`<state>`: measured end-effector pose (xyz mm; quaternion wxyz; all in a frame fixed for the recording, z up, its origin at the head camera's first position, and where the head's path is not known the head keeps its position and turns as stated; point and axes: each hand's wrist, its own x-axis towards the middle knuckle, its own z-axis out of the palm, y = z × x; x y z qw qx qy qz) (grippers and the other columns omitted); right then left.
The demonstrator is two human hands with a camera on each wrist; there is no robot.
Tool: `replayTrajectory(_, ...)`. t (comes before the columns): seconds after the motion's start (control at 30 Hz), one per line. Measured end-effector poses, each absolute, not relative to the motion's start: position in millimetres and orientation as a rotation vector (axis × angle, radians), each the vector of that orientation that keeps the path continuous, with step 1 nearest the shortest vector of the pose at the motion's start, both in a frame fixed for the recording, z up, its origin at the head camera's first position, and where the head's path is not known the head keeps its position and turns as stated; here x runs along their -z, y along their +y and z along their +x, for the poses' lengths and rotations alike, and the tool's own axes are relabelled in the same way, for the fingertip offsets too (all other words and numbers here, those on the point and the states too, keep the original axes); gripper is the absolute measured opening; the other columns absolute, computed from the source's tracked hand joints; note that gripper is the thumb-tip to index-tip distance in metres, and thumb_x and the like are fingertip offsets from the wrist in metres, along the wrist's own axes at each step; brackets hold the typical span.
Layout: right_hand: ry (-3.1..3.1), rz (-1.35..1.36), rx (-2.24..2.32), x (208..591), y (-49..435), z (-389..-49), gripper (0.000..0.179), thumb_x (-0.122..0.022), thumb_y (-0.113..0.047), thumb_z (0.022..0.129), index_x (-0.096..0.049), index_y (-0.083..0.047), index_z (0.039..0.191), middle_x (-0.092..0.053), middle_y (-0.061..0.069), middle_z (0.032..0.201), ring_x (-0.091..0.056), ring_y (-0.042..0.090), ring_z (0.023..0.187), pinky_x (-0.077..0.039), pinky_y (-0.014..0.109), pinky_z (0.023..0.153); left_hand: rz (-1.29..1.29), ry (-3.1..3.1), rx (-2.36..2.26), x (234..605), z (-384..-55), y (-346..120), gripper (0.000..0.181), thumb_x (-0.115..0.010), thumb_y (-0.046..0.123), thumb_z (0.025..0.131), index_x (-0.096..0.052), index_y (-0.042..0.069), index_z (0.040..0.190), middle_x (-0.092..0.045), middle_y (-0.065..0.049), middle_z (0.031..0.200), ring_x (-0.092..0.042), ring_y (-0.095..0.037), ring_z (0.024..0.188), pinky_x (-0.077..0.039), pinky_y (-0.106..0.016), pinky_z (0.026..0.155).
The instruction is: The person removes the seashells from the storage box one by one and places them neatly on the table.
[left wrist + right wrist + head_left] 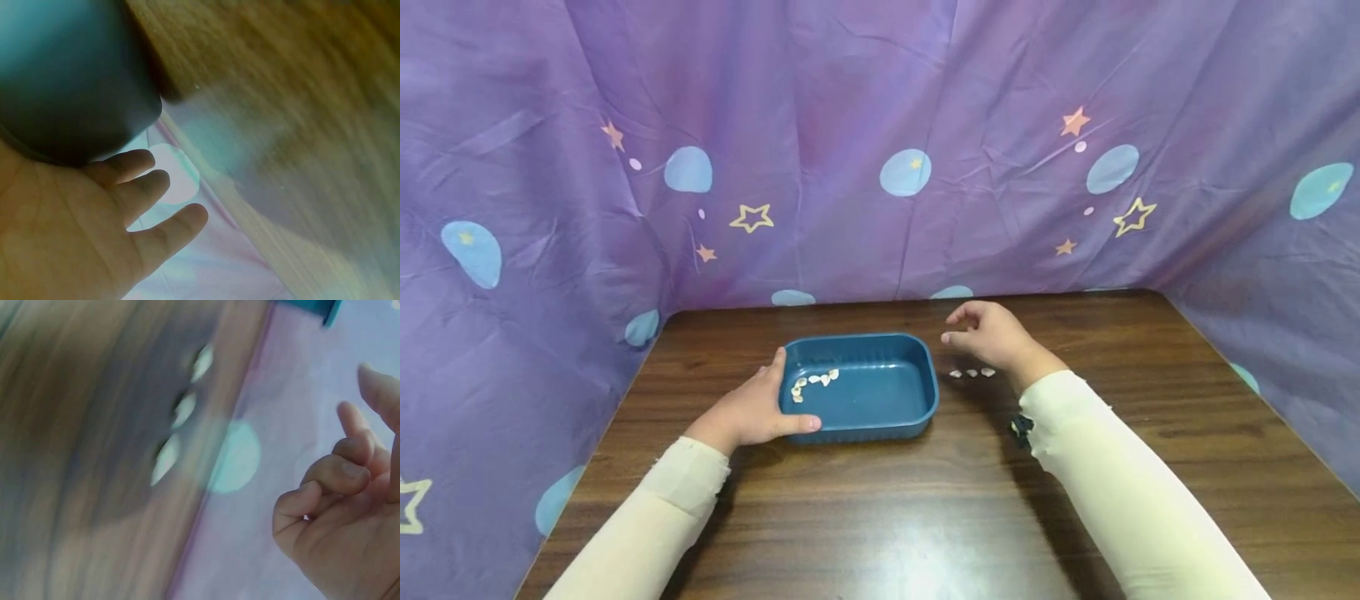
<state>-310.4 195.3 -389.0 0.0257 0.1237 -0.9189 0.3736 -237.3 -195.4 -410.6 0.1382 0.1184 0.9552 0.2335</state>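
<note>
A blue rectangular plastic tub stands on the table, with several small white shells along the left part of its floor. My left hand spans the tub's left end, thumb along the front side and a finger at the back corner. In the left wrist view, three fingers of it extend fairly straight beside the tub wall. Three more shells lie in a row right of the tub. Above and behind them hovers my right hand, some fingers loosely bent, thumb and forefinger apart, nothing visible between them.
The brown wood-grain table ends at a purple curtain at the back and sides. A small dark object shows beside the right sleeve cuff, partly hidden by it.
</note>
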Motion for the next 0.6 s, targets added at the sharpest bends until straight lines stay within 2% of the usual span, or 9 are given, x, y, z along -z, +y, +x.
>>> replayTrajectory(0.07,-2.809,0.397,-1.19,385.2,182.1,-308.0,0.033,-0.083,-0.02,0.089,-0.073,-0.001,0.115,-0.049,-0.002,0.066,-0.048,0.013,0.057,-0.043,0.031,0.057,0.341,2.76,-0.681,411.2,-237.5,-195.7,0.142,-0.077,0.073,0.082,0.009,-0.002,0.166,-0.015,-0.036,0.169,-0.019,-0.053,0.157,-0.026,-0.065,0.124)
replayTrajectory(0.33,-2.749,0.496,-1.384,385.5,143.5,-299.3,0.033,-0.083,-0.016,0.09,-0.071,-0.001,0.117,-0.043,-0.003,0.064,-0.041,0.01,0.048,-0.038,0.025,0.045,0.355,2.766,-0.692,414.4,-236.3,-195.6,0.141,-0.078,0.073,0.081,0.006,-0.003,0.167,-0.018,-0.037,0.168,-0.021,-0.053,0.156,-0.027,-0.065,0.124)
replayTrajectory(0.6,-2.723,0.615,-1.404,388.1,111.0,-299.4,0.033,-0.084,-0.015,0.09,-0.073,0.001,0.116,-0.046,-0.002,0.064,-0.044,0.011,0.055,-0.039,0.025,0.051,0.347,2.771,-0.703,413.2,-237.1,-196.6,0.141,-0.078,0.072,0.081,0.006,-0.003,0.167,-0.02,-0.037,0.168,-0.022,-0.053,0.156,-0.028,-0.064,0.124)
